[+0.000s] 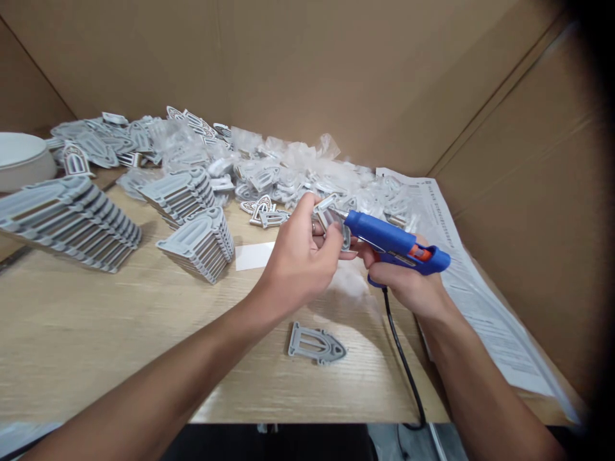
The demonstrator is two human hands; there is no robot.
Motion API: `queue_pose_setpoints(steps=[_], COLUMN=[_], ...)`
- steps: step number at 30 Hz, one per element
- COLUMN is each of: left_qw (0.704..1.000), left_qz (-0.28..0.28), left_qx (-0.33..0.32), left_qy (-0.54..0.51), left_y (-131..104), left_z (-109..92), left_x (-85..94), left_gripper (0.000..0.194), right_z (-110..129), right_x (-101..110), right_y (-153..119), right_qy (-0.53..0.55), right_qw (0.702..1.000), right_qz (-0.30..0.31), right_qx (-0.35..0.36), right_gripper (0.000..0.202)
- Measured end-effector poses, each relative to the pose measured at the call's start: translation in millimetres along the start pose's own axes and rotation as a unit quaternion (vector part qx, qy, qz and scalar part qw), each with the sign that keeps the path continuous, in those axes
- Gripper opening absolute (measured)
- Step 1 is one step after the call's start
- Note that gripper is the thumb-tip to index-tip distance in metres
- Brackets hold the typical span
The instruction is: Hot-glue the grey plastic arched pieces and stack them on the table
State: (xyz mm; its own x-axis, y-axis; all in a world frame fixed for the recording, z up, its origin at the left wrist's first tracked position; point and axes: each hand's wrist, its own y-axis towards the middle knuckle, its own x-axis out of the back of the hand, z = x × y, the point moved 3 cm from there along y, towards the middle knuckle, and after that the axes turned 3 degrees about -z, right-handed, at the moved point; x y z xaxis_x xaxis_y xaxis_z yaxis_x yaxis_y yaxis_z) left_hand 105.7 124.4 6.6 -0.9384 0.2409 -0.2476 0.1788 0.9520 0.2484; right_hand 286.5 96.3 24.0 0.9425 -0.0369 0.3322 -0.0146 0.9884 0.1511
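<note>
Head view: a grey arched piece [344, 238] is sitting raised above the middle of the desk [144, 333], and the nozzle of a blue glue gun [384, 234] is pointing at it; whether the tip is touching cannot be told.

Principal risk, as judged: the nozzle is lying close to the left fingertips, so a slip by either hand could be burning skin or misplacing glue. Secondary risk: the black cable [398, 355] is hanging over the desk's front edge, where a snag could be pulling the gun off line.

The left grip [302, 256] is holding narrow, pinching the piece between thumb and fingers. The right grip [413, 285] is wrapping around the gun's handle; trigger pressure cannot be told.

Outward, a loose grey piece [317, 344] is lying flat near the front edge. Toward the left edge a leaning stack [72, 224] is standing, liable to topple if knocked. Bagged pieces [288, 169] are heaping along the back edge.
</note>
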Motion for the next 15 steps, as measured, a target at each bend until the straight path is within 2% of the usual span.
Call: queue_pose_setpoints(steps=[9, 15], left_qw=[1.0, 1.0], left_qz=[0.003, 0.005], left_qx=[-0.005, 0.018], left_qy=[-0.006, -0.016], left_y=[-0.5, -1.7], left_z=[1.8, -1.8], left_x=[-0.4, -1.1], left_gripper=[0.026, 0.032], right_z=[-0.5, 0.2], right_x=[-0.1, 0.1], right_y=[2.9, 1.2], right_qy=[-0.013, -0.017], right_qw=[1.0, 0.999], right_qz=[-0.021, -0.029], right_qx=[-0.004, -0.014], right_gripper=[0.007, 0.005])
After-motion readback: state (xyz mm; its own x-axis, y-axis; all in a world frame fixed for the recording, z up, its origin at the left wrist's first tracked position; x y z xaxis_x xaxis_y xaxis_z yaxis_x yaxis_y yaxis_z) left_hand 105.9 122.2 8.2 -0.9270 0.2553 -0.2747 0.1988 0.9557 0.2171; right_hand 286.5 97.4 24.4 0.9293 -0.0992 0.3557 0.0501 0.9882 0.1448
